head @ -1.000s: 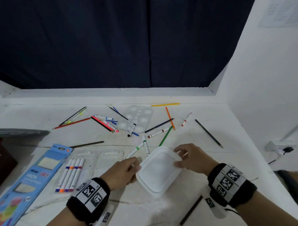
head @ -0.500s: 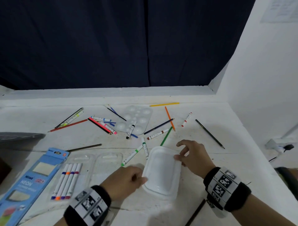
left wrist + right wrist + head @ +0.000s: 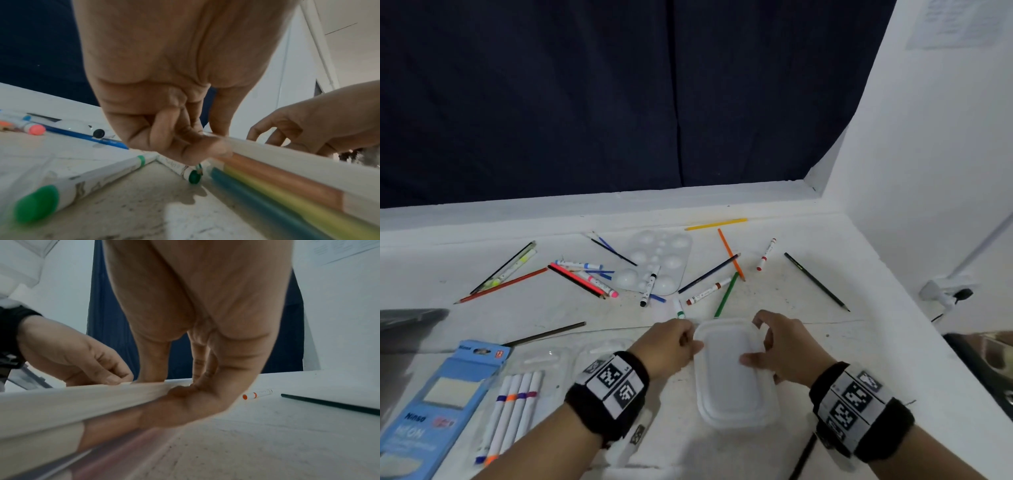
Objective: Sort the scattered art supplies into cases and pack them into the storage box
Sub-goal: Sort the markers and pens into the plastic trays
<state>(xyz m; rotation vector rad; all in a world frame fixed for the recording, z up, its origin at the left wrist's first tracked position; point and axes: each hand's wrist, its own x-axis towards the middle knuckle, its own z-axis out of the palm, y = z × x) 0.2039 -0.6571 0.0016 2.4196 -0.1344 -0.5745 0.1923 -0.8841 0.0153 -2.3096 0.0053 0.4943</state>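
A translucent white lidded case lies on the white table between my hands. My left hand pinches the far left corner of its lid. My right hand curls over the far right edge, thumb on top and fingers down the side. Coloured sticks show through the case's wall in the left wrist view. Two green-capped markers lie just left of the case. Loose pencils and markers are scattered further back.
A white paint palette lies at the back centre. A blue marker package and a clear tray with several markers sit at the left. A dark pencil lies at the right, a wall beyond it.
The case has turned from a diagonal to lengthwise away from me. Both hands have moved up to its far end.
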